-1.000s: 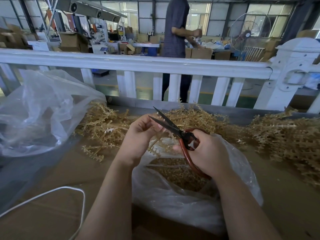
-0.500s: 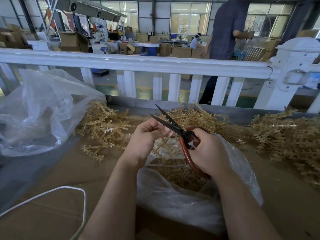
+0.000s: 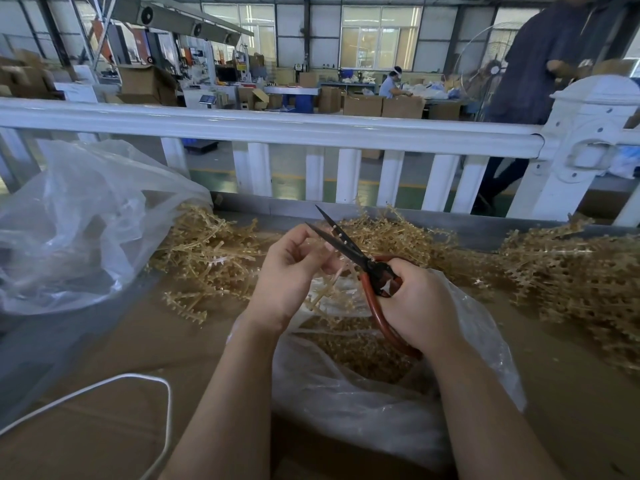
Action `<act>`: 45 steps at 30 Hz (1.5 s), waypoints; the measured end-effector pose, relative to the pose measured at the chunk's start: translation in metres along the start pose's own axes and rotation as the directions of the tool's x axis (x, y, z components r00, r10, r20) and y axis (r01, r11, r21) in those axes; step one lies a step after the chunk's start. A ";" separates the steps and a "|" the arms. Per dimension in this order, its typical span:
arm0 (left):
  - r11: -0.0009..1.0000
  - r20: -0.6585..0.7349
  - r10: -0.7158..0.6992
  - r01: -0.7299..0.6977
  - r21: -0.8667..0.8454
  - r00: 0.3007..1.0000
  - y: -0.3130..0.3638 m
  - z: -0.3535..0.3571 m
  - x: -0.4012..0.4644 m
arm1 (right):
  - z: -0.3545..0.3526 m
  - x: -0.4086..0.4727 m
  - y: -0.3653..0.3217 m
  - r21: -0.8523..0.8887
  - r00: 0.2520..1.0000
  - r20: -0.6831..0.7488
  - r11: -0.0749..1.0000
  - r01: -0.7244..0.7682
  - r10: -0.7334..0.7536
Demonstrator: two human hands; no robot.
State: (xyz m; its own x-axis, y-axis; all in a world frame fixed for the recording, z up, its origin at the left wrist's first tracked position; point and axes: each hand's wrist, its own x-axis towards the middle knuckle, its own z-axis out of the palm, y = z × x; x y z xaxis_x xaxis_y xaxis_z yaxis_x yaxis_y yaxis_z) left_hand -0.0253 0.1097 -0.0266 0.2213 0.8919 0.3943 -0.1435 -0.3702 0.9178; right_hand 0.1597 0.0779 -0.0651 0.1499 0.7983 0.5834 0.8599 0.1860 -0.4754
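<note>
My right hand (image 3: 414, 303) grips the red handles of a pair of scissors (image 3: 349, 245). Their dark blades stand apart and point up and to the left. My left hand (image 3: 287, 271) pinches a tan plastic sprue strip (image 3: 327, 289), which hangs from the fingers right by the blades. Below both hands lies a clear plastic bag (image 3: 363, 403) with its mouth open, filled with small tan cut pieces (image 3: 356, 351).
Heaps of tan sprue strips lie at the left (image 3: 207, 258) and the right (image 3: 571, 275) of the brown table (image 3: 86, 358). A big clear bag (image 3: 79, 220) sits at the left, a white cord (image 3: 138, 379) near the front. A white railing (image 3: 277, 128) runs behind, with a person (image 3: 540, 71) beyond it.
The scissors and both hands have stayed almost in place, the strip shifting slightly in my left fingers. The person behind the railing has walked to the right.
</note>
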 end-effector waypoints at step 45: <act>0.997 -0.119 -0.065 0.058 -0.060 0.991 -0.008 0.014 0.002 | -0.007 -0.002 0.000 -0.032 0.996 -0.036 0.996 0.080 -0.081</act>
State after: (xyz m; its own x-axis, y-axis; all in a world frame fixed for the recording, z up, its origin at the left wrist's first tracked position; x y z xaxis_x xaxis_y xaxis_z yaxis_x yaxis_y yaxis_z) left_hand -0.0107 0.1108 -0.0324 0.1134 0.9386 0.3258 -0.1884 -0.3017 0.9346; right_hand 0.1624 0.0722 -0.0618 0.0972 0.7594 0.6433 0.8842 0.2309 -0.4061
